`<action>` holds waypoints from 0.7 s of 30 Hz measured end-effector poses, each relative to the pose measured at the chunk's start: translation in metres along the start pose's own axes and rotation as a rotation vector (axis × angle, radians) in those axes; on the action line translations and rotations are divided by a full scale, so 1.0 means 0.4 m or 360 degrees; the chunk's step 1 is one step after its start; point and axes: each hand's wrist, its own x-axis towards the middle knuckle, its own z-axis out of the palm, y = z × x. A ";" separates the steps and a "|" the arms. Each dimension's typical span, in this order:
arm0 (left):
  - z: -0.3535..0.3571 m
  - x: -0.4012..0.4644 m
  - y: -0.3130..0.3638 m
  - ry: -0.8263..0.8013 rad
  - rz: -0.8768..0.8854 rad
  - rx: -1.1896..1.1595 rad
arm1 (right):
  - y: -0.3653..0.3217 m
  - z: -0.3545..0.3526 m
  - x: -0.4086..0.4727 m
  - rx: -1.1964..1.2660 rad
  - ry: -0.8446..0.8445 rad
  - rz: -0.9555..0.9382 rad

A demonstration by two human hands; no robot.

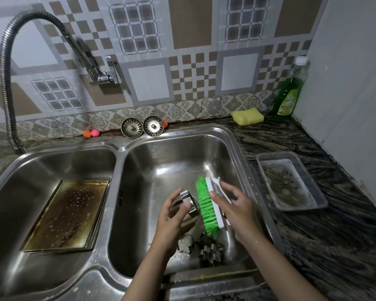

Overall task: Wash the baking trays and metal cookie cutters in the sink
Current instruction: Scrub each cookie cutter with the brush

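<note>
Over the right basin of the steel sink (237,153), my left hand (172,218) grips a metal cookie cutter (188,199). My right hand (232,207) holds a white scrubbing brush with green bristles (206,207), its bristles turned toward the cutter and touching or nearly touching it. Several more metal cookie cutters (211,250) lie on the basin floor below my hands. A burnt, brown-stained baking tray (67,213) lies flat in the left basin.
A flexible steel tap hose (7,61) arches over the left basin. Two sink strainers (131,128) lean at the back rim beside small orange and pink balls (91,133). A yellow sponge (246,116), green dish soap bottle (290,92) and clear plastic container (291,181) occupy the right counter.
</note>
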 end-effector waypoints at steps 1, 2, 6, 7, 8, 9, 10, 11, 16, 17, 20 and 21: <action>-0.001 -0.001 -0.001 -0.0006 -0.0011 -0.0004 | -0.008 -0.001 0.001 0.0025 -0.0064 -0.0027; 0.001 -0.002 0.000 -0.0024 -0.0019 -0.0022 | -0.016 0.001 0.000 0.0037 -0.0151 -0.0056; 0.023 -0.007 0.008 -0.0085 -0.0072 -0.0187 | -0.015 0.024 0.004 0.0021 -0.0301 -0.0085; 0.019 -0.007 0.006 -0.0100 -0.0084 -0.0194 | -0.003 0.025 0.016 -0.0018 -0.0266 -0.0079; 0.013 -0.007 0.005 -0.0109 -0.0087 -0.0188 | 0.010 0.022 0.028 -0.0076 -0.0233 -0.0071; 0.005 -0.008 0.006 -0.0114 -0.0077 -0.0155 | 0.022 0.017 0.038 -0.0157 -0.0202 -0.0064; -0.002 -0.009 0.009 -0.0118 -0.0059 -0.0100 | 0.035 0.011 0.046 -0.0259 -0.0177 -0.0048; -0.007 -0.008 0.010 -0.0131 -0.0051 -0.0041 | 0.049 0.004 0.053 -0.0369 -0.0143 -0.0018; -0.009 0.010 0.009 -0.0020 -0.0140 -0.0063 | 0.033 0.003 0.048 -0.0172 0.0038 -0.0032; -0.006 0.013 0.009 -0.0001 -0.0175 -0.0106 | 0.023 0.011 0.040 -0.0074 -0.0012 -0.0033; 0.010 0.009 0.017 -0.0078 -0.0236 -0.0260 | 0.015 0.035 0.014 -0.0030 -0.0176 -0.0086; 0.009 0.006 0.015 -0.0096 -0.0255 -0.0284 | 0.020 0.039 0.016 -0.0109 -0.0183 -0.0116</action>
